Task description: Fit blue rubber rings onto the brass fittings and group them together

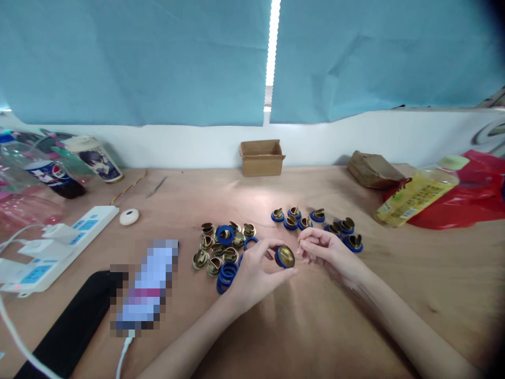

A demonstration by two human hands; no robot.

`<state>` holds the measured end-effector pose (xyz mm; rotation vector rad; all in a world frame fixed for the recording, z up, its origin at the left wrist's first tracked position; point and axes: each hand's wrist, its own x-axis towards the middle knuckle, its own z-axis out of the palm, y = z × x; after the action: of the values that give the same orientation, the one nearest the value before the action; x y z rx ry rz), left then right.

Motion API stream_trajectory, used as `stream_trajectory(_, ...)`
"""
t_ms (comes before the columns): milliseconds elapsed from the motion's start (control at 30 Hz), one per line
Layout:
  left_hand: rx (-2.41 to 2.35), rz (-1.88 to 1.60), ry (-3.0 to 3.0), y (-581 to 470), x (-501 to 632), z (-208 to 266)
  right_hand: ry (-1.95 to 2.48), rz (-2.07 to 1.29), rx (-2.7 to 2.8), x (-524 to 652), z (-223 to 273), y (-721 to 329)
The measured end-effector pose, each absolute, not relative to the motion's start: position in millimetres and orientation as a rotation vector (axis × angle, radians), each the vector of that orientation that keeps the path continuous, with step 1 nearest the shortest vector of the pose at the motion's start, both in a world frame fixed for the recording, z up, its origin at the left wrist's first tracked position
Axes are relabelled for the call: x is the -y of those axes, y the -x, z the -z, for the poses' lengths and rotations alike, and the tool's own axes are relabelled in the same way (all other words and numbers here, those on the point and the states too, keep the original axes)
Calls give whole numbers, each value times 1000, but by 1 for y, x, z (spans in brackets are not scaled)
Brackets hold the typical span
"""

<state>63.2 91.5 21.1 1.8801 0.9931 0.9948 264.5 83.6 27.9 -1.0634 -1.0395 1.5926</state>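
My left hand [256, 273] grips a round brass-coloured part with a blue ring [284, 257] by its edges, between thumb and fingers. The domed brass face is turned up towards me. Just to its right is my right hand [325, 252], fingers curled and pressed together; whether something small is between them is hidden. Left of the hands lies a cluster of brass parts with upright flaps [215, 266]. Loose blue rings [229, 271] lie among and beside them, partly behind my left hand. Beyond my right hand, several brass parts seated in blue rings [291, 222] stand on the table.
An open cardboard box [262, 166] stands at the back. To the left are a phone [148, 284] on a cable, a black pouch [74, 321], a power strip [59, 252] and bottles [59, 179]. A yellow-labelled bottle [418, 195] leans on a red bag [465, 200] at right.
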Motion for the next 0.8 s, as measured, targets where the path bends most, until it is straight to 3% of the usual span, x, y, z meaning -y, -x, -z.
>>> stream_trajectory(667, -978, -1142, -1985, -63, -93, -18, 1100, -1481, 1232, -81, -23, -264)
stream_trajectory(800, -958, -1184, -2068, -63, -93, -16, 1070, -1615, 1222, -79, -28, -260)
